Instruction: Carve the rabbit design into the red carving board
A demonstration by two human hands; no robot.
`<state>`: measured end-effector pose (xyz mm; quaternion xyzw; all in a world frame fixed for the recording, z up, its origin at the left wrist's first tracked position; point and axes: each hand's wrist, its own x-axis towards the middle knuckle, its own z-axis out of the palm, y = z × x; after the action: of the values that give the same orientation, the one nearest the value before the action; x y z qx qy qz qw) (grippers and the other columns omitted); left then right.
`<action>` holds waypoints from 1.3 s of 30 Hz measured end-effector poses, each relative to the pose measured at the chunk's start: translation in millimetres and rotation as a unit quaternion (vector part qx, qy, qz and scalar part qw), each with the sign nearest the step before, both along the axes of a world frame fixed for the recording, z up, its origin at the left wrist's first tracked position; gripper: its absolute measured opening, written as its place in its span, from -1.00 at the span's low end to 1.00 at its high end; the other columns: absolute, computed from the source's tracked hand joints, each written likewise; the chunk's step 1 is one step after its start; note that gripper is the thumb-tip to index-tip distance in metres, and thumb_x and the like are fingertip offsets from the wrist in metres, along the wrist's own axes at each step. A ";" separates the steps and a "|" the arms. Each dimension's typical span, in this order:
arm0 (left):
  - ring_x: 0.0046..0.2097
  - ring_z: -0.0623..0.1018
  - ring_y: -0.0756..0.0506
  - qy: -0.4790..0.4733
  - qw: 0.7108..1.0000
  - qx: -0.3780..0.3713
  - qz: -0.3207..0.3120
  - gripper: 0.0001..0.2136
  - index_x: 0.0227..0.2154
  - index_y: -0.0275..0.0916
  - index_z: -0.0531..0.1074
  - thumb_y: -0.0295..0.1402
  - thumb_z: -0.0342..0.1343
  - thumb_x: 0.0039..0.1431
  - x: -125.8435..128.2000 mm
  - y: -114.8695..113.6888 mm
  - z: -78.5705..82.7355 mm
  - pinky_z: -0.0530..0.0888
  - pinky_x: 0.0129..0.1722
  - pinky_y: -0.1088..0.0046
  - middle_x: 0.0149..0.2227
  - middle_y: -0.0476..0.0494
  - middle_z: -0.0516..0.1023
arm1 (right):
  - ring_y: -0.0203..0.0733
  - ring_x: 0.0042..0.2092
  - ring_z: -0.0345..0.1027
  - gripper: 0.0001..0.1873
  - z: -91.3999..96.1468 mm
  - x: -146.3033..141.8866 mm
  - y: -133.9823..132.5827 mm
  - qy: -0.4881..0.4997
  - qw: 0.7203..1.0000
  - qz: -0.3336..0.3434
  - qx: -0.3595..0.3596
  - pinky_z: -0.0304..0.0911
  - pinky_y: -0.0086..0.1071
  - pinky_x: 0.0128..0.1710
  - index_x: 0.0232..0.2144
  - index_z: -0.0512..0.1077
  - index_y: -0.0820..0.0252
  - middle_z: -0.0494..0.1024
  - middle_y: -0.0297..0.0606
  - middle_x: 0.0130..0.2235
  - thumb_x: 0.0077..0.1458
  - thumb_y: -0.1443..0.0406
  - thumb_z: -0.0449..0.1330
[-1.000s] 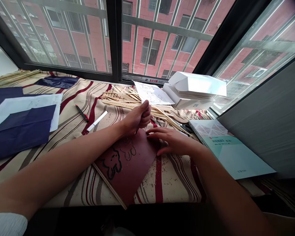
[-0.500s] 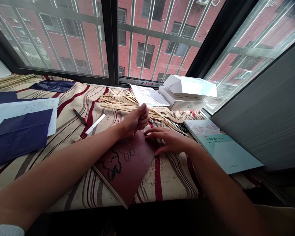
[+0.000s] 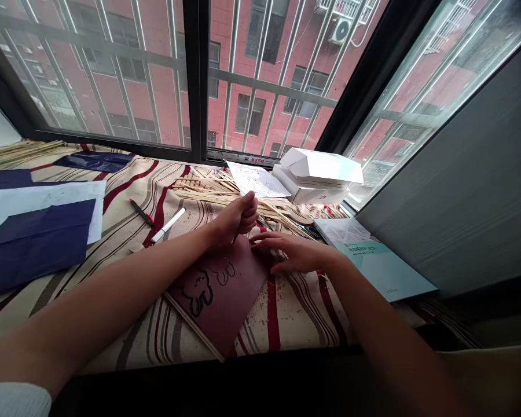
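A reddish-brown board [image 3: 238,295] lies slanted on the striped cloth, with dark-outlined cartoon animal figures [image 3: 198,292] cut or drawn on its left part. Over the board's far end, my left hand [image 3: 239,219] is closed in a fist around a thin carving tool [image 3: 234,238]. Only the tool's dark lower end shows below the fist, pointing down at the board; the handle is hidden. My right hand [image 3: 296,252] rests at the board's right edge, fingers spread and fingertips touching it, holding nothing. Fine crumbs lie on the cloth beside the board.
Behind my hands are thin wooden strips [image 3: 208,188], a drawing sheet [image 3: 256,178] and a white box [image 3: 319,185]. A book [image 3: 380,263] lies right. To the left are a red-black pen [image 3: 142,212], a white stick [image 3: 169,225] and dark blue sheets [image 3: 39,237]. Barred windows stand beyond.
The camera view has shifted slightly, so the box and book appear further left. My left fist keeps its grip on the tool, and both hands stay in nearly the same place on the board.
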<state>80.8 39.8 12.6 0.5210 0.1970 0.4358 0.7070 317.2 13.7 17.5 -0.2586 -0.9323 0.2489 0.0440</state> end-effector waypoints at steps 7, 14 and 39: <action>-0.67 -0.01 0.12 0.014 0.999 -0.022 0.034 -0.33 -0.62 -0.19 0.16 0.22 0.15 0.40 2.4 -5.6 4.5 0.01 -0.69 0.64 -0.71 0.16 0.02 | -0.03 0.03 0.58 -0.62 36.3 -22.6 34.2 -0.052 0.993 -0.103 -0.018 0.45 -0.19 0.08 0.14 0.62 0.20 0.71 -0.07 0.07 0.34 0.27 0.22; -0.69 0.03 0.14 -0.017 0.983 -0.021 0.182 -0.34 -0.58 -0.18 0.13 0.25 0.15 0.38 11.1 -13.0 5.1 0.00 -0.70 0.62 -0.71 0.18 0.06 | -0.24 -0.21 0.52 -0.30 30.5 -24.7 22.9 -0.117 0.983 -0.073 -0.117 0.43 -0.43 -0.23 0.28 0.49 0.12 0.66 -0.27 -0.07 0.08 0.31 0.46; -0.67 0.09 0.17 0.000 0.988 -0.023 0.151 -0.33 -0.63 -0.24 0.18 0.17 0.31 0.28 20.9 -14.5 3.6 0.03 -0.69 0.66 -0.71 0.15 0.12 | -0.14 -0.13 0.37 -0.06 -5.8 -4.7 24.7 -0.066 0.998 -0.023 -0.007 0.27 -0.32 -0.05 0.47 0.40 -0.12 0.60 -0.27 -0.10 0.10 0.19 0.59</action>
<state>101.8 25.3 16.2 0.4686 0.2834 0.5330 0.6450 312.5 38.5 11.7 -0.2964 -0.9252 0.2367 -0.0133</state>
